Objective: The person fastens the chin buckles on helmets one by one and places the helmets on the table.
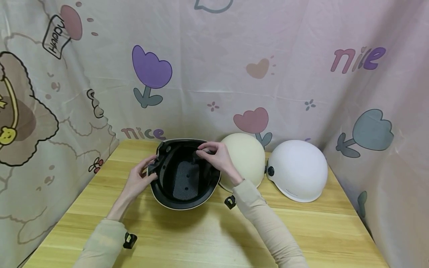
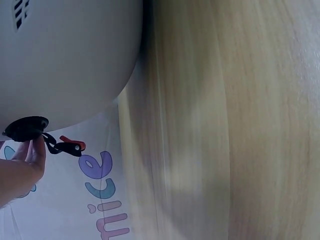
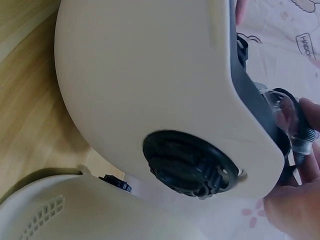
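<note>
From where I stand, an upturned helmet (image 1: 187,182) is between the two hands, its black-lined hollow facing up over the wooden table (image 1: 167,242). The left hand (image 1: 139,178) grips its near side edge, fingers by a round black disc (image 2: 26,129); a red-tabbed buckle (image 2: 70,147) dangles just past the fingertips. The right hand (image 1: 219,158) — over the opposite rim — pinches a black strap (image 3: 304,125) partly wrapped in clear plastic. Behind the right wrist sits a cream helmet (image 1: 244,156), dome up — and farther right, a white helmet (image 1: 298,171).
</note>
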Tool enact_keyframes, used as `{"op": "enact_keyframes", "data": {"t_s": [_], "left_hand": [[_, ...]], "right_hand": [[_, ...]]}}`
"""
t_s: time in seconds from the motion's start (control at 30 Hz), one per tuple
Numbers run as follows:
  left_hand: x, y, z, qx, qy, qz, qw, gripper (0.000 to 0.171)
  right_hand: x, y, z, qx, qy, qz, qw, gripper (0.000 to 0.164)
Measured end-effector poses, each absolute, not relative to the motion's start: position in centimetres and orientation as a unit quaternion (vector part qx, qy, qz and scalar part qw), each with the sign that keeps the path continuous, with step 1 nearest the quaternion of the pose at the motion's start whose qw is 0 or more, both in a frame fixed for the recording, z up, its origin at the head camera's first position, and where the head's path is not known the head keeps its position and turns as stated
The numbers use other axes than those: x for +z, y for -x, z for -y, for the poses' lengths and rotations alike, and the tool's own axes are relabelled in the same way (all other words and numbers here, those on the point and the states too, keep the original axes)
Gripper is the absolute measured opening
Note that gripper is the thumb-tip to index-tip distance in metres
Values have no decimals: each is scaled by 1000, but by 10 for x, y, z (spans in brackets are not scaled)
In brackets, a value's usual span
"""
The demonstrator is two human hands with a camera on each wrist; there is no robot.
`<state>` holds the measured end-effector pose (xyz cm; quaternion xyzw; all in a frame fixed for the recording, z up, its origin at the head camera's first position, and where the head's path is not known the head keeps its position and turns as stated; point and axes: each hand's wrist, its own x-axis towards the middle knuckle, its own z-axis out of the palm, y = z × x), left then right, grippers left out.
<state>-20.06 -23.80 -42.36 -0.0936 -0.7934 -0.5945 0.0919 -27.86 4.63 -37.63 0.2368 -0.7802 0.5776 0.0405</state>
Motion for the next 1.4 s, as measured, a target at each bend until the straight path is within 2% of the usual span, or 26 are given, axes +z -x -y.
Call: {"op": "enact_keyframes", "data": {"t_s": [0.13,0.33,0.4,0.67,1.07,1.4], "left_hand": [[-423,201,239,-587,90,801,73,61],[-423,201,241,-580,85,808,56,62],[-423,202,241,-580,87,808,57,62],[-424,203,243,-563,71,821,64,60],[-426,205,243,-597,56,800,22,66],[-427,206,243,-612,53,789,16,67]], "right_hand": [[-379,281,-46,597,-242,764,19,22],[-383,281,-46,642,-235,729,-40,48],[-383,280,-46,646,-234,725,-52,50],[-387,279,-45,655,-229,716,-73,37],[-389,280,-43,683,-215,695,-68,10],[-389,279,-44,690,-217,685,-80,17]]}}
